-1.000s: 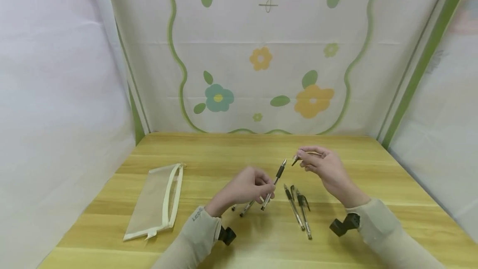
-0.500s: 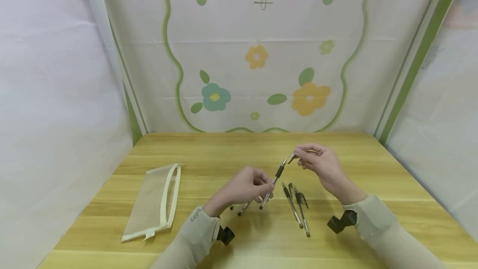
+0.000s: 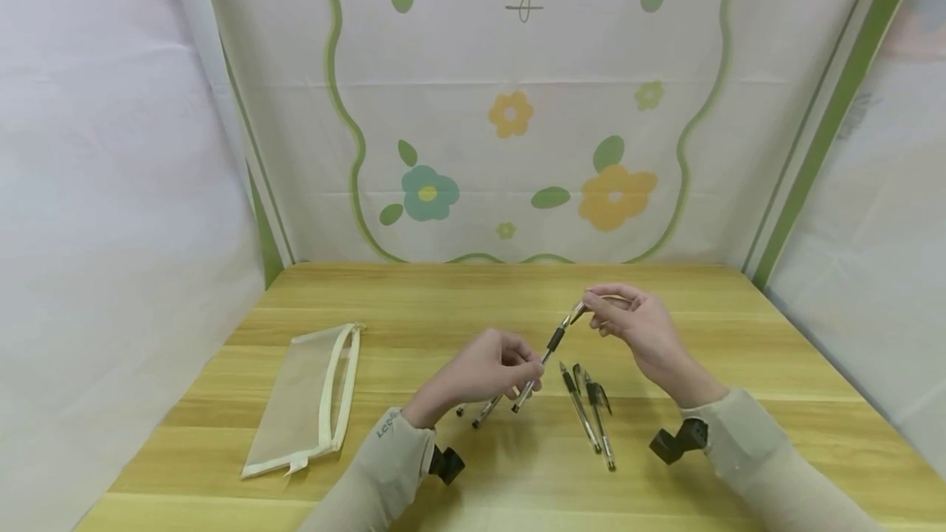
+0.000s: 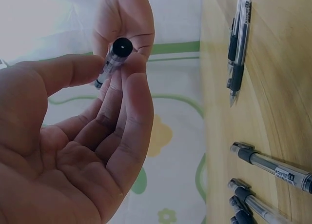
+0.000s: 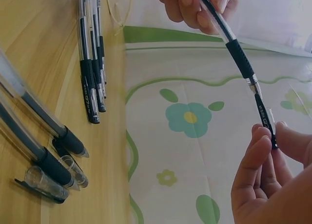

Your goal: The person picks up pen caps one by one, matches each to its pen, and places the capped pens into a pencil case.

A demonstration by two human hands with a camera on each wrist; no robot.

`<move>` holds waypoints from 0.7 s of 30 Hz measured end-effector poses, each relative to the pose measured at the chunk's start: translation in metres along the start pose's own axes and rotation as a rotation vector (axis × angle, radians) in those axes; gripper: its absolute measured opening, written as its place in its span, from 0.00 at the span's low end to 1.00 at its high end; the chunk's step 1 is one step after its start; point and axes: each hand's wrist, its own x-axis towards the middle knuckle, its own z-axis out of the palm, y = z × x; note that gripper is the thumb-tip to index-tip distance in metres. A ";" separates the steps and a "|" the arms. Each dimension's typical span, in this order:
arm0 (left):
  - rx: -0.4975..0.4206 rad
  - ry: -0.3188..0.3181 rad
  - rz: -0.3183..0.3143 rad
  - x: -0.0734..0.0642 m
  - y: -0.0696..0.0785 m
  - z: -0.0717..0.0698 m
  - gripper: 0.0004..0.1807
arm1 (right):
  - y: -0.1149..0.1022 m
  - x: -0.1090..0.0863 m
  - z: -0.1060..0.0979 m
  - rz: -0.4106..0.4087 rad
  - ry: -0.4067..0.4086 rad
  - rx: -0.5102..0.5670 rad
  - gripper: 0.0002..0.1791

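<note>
Near the middle of the head view, a black-gripped pen (image 3: 555,340) is held by its rear barrel in the left hand (image 3: 484,369), pinched between thumb and fingers. It is tilted, with the tip pointed up and to the right. To the right of it, a clear cap (image 3: 579,312) with a black clip is pinched between the thumb and fingers of the right hand (image 3: 645,339). The pen's tip and the cap's mouth are brought together in line above the tabletop (image 3: 414,302); whether the tip has been inserted cannot be told.

Just right of centre in the lower part of the head view, two uncapped pens (image 3: 580,409) are laid side by side. At the lower left of the right wrist view, two loose caps (image 5: 46,187) are seen close by their tips. At the upper left of that view, a bunch of capped pens (image 5: 86,65) is shown lying together; in the head view these are partly hidden by the left hand.

At the lower left of the head view, a pale mesh pouch (image 3: 296,401) is laid flat. The upper part is filled by a flowered backdrop (image 3: 443,105).
</note>
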 end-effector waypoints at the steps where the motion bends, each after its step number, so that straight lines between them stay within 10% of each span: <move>1: -0.001 -0.005 0.000 0.000 0.000 0.000 0.07 | 0.000 0.000 0.000 0.000 0.002 0.001 0.16; 21: -0.082 0.089 0.071 0.001 0.006 0.002 0.09 | 0.000 -0.001 -0.001 -0.070 -0.142 0.065 0.08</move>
